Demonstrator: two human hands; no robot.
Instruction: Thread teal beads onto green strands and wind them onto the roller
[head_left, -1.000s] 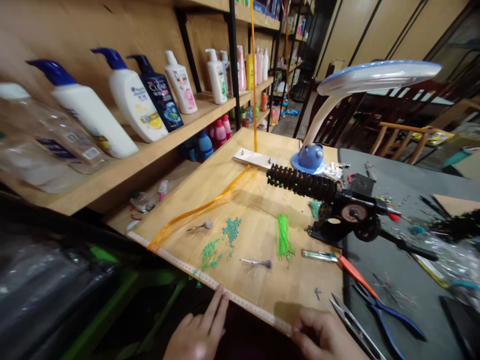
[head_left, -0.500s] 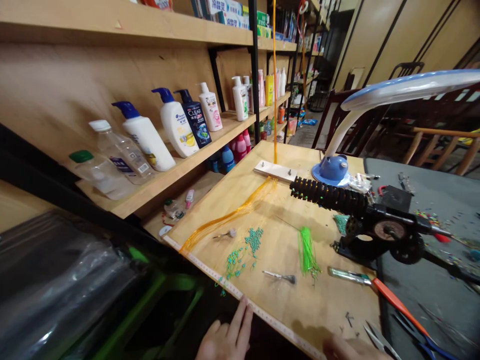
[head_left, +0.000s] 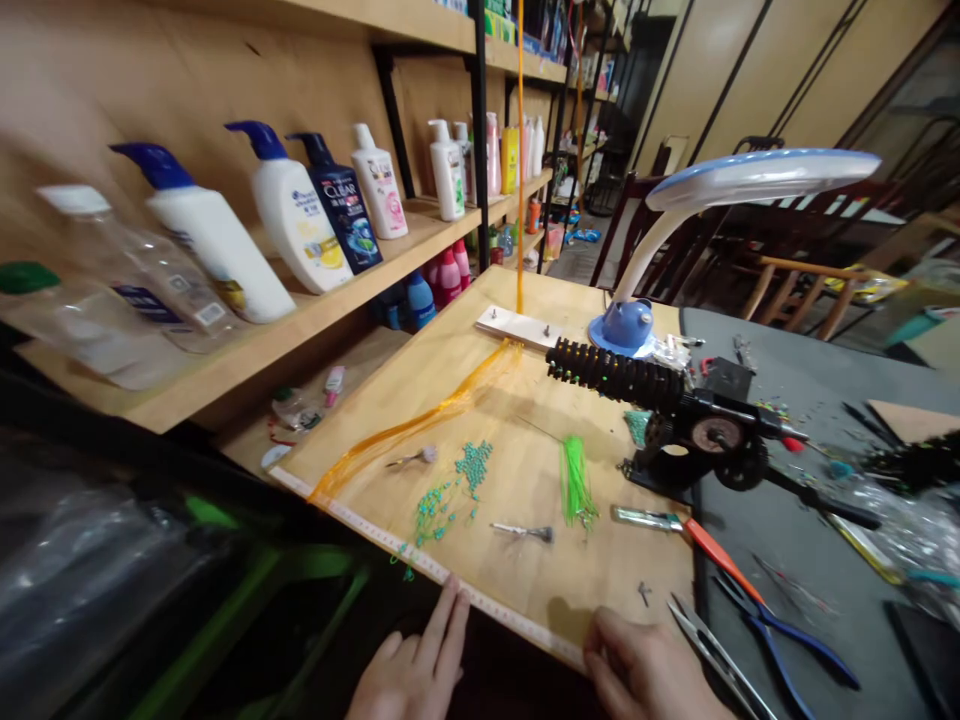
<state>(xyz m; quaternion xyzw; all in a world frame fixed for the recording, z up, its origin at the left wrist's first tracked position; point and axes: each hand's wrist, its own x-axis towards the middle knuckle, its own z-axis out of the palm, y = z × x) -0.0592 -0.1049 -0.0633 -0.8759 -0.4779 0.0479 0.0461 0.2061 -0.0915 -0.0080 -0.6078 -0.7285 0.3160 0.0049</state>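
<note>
My left hand (head_left: 416, 655) is at the table's front edge, index and middle fingers stretched out with their tips on the tape measure strip (head_left: 517, 618). My right hand (head_left: 649, 665) rests at the same edge farther right, its fingers curled towards the thumb; anything in them is hidden. Beyond the left fingertips lie turquoise beads (head_left: 474, 465) and looped threads with turquoise beads (head_left: 433, 512). A thin brush-like tool (head_left: 525, 531) and a bundle of bright green line (head_left: 576, 480) lie farther in. Pliers with blue handles (head_left: 780, 625) and long tweezers (head_left: 716, 650) are beside my right hand.
Orange threads (head_left: 405, 430) run from a white screwed-down bar (head_left: 517, 327) to the front left edge. A black hand-cranked device (head_left: 675, 415), a blue-based lamp (head_left: 622, 325) and an orange-handled cutter (head_left: 720, 560) stand or lie to the right. Shelves with shampoo bottles (head_left: 300, 225) line the left.
The view has swung to the right, shifting everything leftward. My right hand shows more fully and sits at the table edge with curled fingers. My left fingers remain on the tape strip.
</note>
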